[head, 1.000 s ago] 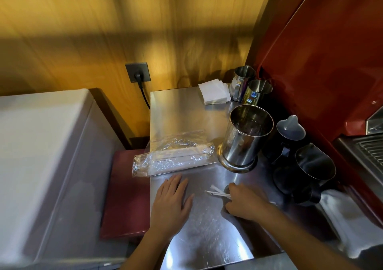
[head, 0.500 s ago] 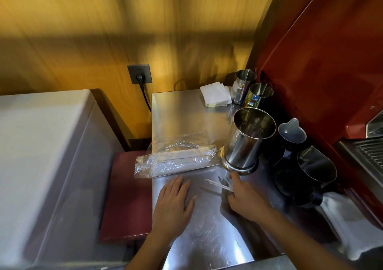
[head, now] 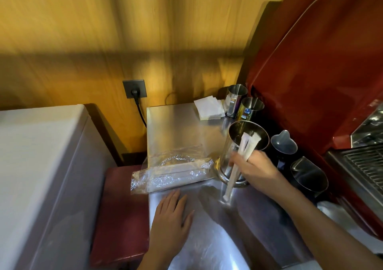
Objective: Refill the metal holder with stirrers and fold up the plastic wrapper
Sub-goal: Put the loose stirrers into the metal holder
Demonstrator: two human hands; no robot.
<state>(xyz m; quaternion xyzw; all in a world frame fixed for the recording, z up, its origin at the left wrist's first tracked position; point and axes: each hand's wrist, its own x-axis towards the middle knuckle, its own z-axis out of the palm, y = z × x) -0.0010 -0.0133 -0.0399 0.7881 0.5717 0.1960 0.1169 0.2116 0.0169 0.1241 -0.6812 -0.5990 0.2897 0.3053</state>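
Stirrers [head: 244, 155], a small bundle of pale, thin sticks, stand tilted in front of the metal holder [head: 246, 145]: their upper ends lean toward one o'clock across the holder's open mouth, their lower ends hang just above the steel surface [head: 178, 124] at about six o'clock of the holder. They look light and stiff but easy to scatter, so a pinch round the middle of the bundle, as here, seems the right hold; slim sticks could slip past one another if the pinch loosens. The holder is a tall polished cylinder with a flared foot, probably smooth and apt to tip or slide if knocked at the rim.

The right hand [head: 255, 168] is closed round the middle of the bundle, wrist bent, forearm coming in from five o'clock. The left hand [head: 172, 213] lies flat and spread on the surface at seven o'clock of the holder, grasping nothing.

The plastic wrapper [head: 174, 172], clear and crinkled, lies at nine o'clock of the holder, its left end overhanging the surface edge; more stirrers seem to remain inside. It will be soft, slippery and springy to fold. Folded napkins [head: 209, 109] and two small steel cups [head: 236, 99] sit toward twelve o'clock; dark pitchers [head: 306, 174] crowd at three.
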